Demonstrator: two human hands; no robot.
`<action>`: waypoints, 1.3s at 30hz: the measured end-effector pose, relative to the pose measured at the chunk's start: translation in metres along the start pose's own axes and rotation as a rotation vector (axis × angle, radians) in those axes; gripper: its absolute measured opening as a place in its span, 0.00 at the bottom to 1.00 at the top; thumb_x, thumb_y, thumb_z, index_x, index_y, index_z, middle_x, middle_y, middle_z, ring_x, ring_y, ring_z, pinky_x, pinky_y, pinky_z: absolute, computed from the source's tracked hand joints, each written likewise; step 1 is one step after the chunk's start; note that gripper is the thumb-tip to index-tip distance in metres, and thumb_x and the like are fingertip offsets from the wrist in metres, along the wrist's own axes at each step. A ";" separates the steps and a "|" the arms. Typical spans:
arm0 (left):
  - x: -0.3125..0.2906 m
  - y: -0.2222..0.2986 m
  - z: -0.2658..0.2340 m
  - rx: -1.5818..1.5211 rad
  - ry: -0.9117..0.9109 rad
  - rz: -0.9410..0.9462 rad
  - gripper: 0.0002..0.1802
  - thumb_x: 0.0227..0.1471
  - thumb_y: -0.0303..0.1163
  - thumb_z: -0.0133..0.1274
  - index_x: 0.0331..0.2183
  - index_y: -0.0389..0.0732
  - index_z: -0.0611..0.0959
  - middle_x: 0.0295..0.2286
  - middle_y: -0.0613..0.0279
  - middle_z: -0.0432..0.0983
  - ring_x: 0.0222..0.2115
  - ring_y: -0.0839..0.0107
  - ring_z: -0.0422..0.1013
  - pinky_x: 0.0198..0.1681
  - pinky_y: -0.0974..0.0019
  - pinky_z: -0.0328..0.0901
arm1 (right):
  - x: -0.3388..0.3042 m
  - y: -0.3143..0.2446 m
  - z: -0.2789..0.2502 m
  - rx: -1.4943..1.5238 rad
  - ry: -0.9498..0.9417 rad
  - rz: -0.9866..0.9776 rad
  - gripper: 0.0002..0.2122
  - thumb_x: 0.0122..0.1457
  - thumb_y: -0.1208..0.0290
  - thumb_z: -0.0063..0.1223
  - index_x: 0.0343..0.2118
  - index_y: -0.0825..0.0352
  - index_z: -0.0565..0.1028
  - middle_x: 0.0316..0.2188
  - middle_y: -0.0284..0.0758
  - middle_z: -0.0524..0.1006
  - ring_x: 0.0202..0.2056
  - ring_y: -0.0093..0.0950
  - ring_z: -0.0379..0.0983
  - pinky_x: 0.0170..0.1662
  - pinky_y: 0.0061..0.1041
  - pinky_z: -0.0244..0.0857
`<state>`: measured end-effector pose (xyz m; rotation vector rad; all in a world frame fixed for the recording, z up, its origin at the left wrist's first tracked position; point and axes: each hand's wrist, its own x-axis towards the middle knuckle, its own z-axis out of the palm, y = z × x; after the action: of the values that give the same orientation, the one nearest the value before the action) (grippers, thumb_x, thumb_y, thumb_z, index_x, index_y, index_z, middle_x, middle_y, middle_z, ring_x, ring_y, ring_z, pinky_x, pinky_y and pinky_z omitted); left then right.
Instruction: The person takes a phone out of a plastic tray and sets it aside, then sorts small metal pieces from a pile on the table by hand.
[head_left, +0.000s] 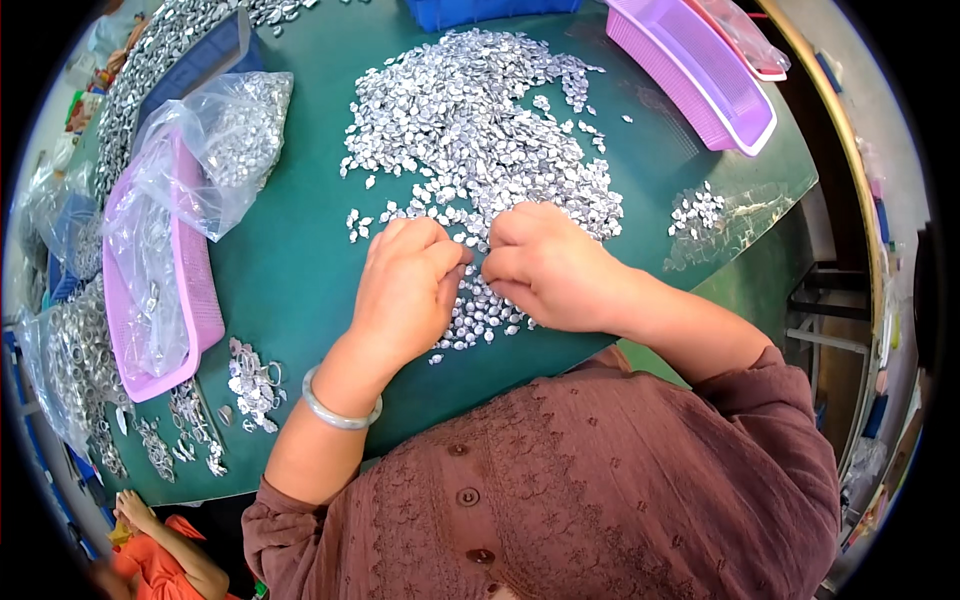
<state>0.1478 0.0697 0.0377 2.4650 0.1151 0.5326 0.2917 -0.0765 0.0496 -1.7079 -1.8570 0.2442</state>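
Note:
A large pile of small silvery metal pieces (450,110) spreads over the green table (300,290). At its near edge, my left hand (405,290) has its fingers bent together in a pinch. Facing it a short gap away is my right hand (555,265), also closed, with thumb and fingertips pressed together. Whatever lies between the fingertips is too small or hidden to make out. Rounder silvery pieces (480,315) lie scattered below and between both hands, close to the table's front edge. A pale bangle (340,412) circles my left wrist.
At left stands a pink basket (205,270) with clear plastic bags (225,150) of metal parts, beside a dark blue bin (195,65). Small metal parts (255,385) lie nearby. A purple basket (700,70) sits far right, near a little heap (697,210). Another person (165,555) is lower left.

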 end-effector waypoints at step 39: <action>-0.022 0.002 -0.020 0.106 -0.080 0.033 0.21 0.38 0.15 0.49 0.37 0.41 0.85 0.38 0.55 0.71 0.40 0.56 0.67 0.46 0.59 0.61 | -0.010 -0.005 0.005 -0.284 0.077 0.098 0.11 0.47 0.75 0.53 0.35 0.62 0.81 0.31 0.32 0.69 0.38 0.32 0.65 0.42 0.32 0.58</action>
<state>0.1195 0.0750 0.0459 2.5920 0.0716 0.4515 0.2851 -0.0860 0.0449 -1.9710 -1.8213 -0.0496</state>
